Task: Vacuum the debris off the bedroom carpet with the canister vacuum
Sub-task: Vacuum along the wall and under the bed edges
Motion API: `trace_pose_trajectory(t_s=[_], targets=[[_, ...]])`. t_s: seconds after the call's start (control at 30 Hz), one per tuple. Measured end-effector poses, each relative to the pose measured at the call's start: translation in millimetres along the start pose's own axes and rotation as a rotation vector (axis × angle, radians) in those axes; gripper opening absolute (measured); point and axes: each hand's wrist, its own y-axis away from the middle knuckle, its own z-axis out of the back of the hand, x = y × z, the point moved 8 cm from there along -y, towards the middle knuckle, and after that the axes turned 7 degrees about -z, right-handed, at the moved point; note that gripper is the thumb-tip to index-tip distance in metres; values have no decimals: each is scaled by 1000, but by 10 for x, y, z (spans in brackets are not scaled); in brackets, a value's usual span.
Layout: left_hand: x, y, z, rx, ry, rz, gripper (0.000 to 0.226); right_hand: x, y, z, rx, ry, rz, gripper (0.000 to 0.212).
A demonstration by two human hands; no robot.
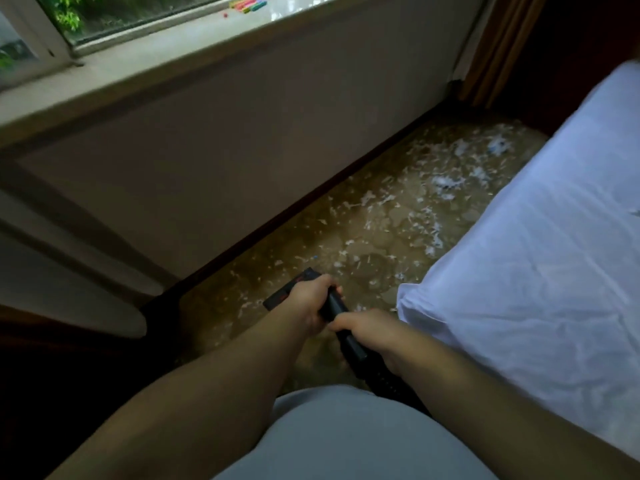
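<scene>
Two hands [311, 301] [372, 330] on one wand [333, 305]

white-sheeted bed [540, 271] right; colourful items [247, 4] on windowsill [145, 72].

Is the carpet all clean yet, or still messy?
Still messy. White scraps lie scattered over the carpet between the wall and the bed.

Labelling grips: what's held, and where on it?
The black vacuum wand: left hand grips it just behind the floor head, right hand nearer the ribbed hose.
</scene>
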Motion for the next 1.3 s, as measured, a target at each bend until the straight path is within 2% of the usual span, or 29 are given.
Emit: trace_pose_trajectory(t_s=[0.1, 0.3, 0.67, 0.9, 1.3], targets=[[64, 78, -414, 45, -37, -13, 8, -131, 126, 331, -35, -55, 8, 28], [282, 181, -996, 73, -138, -58, 15, -413, 294, 810, -55, -108, 23, 19], [426, -60, -1396, 191, -248, 40, 24, -493, 46, 1074, -70, -219, -37, 28], [-90, -820, -1021, 228, -270, 167, 23, 267, -480, 725, -83, -226, -128, 28], [-1964, -2121, 189, 156, -285, 212, 11, 2262, -1535, -293, -103, -222, -150, 32]])
